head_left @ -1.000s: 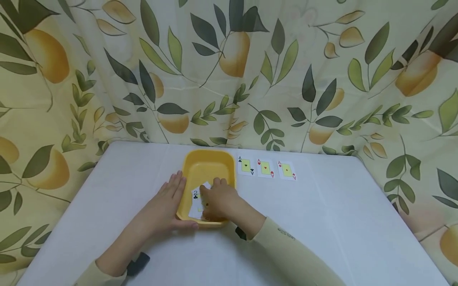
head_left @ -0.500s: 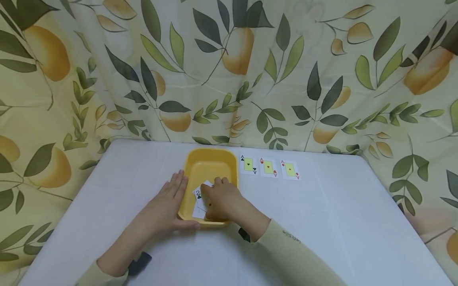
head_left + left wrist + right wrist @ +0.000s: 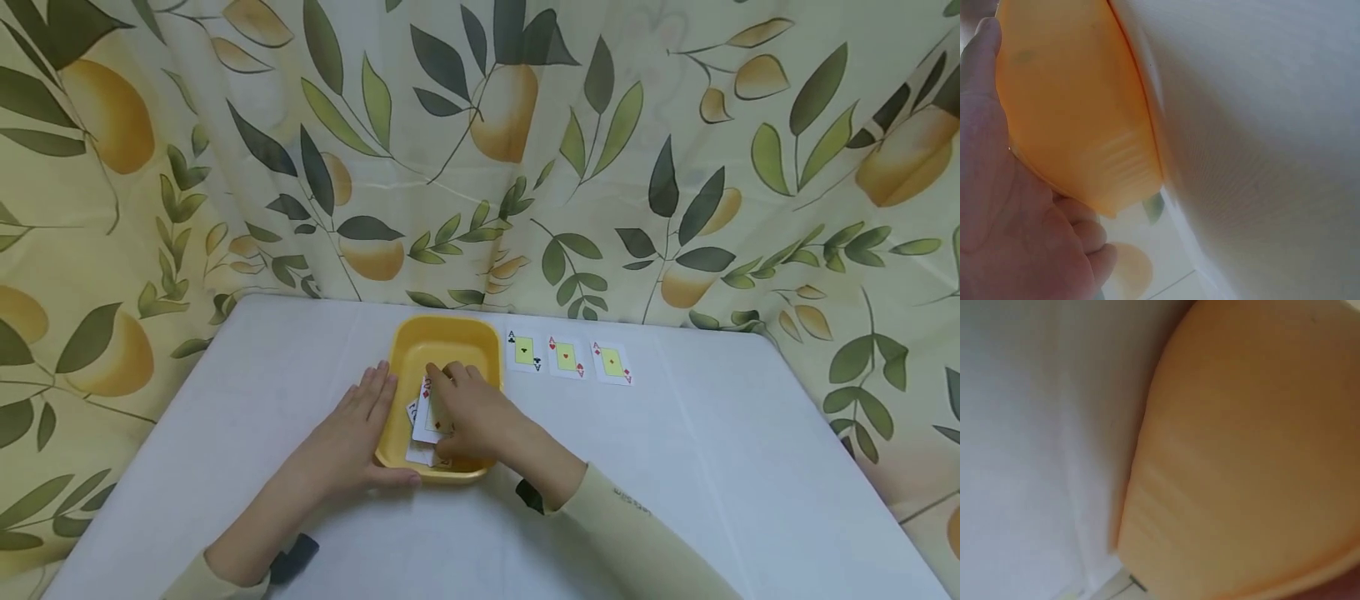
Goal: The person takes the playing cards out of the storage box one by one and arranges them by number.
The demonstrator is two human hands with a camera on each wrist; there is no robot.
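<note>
My right hand point(image 3: 480, 417) reaches into the yellow tray point(image 3: 405, 342) and pinches a playing card point(image 3: 426, 425) with red diamond marks, tilted over other cards point(image 3: 420, 452) on the tray floor. Fingers cover part of its face. My left hand point(image 3: 352, 437) rests on the tray's left side, fingers straight along the rim, with the thumb at the near edge. From below, the left wrist view has the palm point(image 3: 1016, 225) against the tray's outer wall point(image 3: 1079, 94). Only the tray's wall point(image 3: 1247, 437) fills most of the right wrist view; the right fingers are hidden there.
Right of the tray, three face-up aces lie in a row: clubs point(image 3: 524, 351), hearts point(image 3: 566, 357) and diamonds point(image 3: 612, 363). A white cloth point(image 3: 675, 467) covers the table. Behind its far edge hangs a curtain point(image 3: 480, 192) patterned with fruit and leaves.
My right hand has lifted slightly, and a red diamond card now shows at its fingers over the black two that was on top. The left hand stays at the tray.
</note>
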